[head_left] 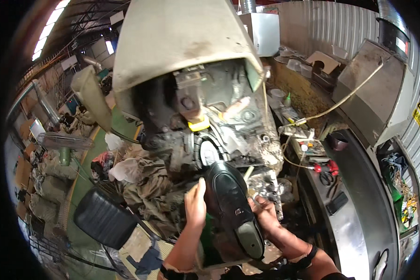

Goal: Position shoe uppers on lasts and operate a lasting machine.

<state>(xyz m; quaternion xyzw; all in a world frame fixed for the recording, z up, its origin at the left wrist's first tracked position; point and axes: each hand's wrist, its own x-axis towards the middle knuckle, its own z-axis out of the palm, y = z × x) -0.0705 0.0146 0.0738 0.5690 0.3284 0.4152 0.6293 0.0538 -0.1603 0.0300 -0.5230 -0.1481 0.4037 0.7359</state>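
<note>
A black slip-on shoe [225,186] lies lengthwise in front of me, its toe against the machine and its heel toward me. A greyish last [250,238] with a small hole fills its opening. On the shoe's right side my right hand [267,215] is closed, fingers curled against the upper. My left hand [195,204] is upright along the left side, its visible fingers stretched out; whether it touches the shoe is hard to tell. Just beyond the toe is a pale, sole-shaped pad [209,153] in the machine's dark workings, below a yellow part [199,123].
A big cream machine hood [186,37] overhangs the work. To the right, a dark metal bench [359,205] carries a red-handled tool [325,168], scissors and a black phone-like object [337,203]. At left are a black chair [105,217], a cloth heap [147,179] and a fan [65,149].
</note>
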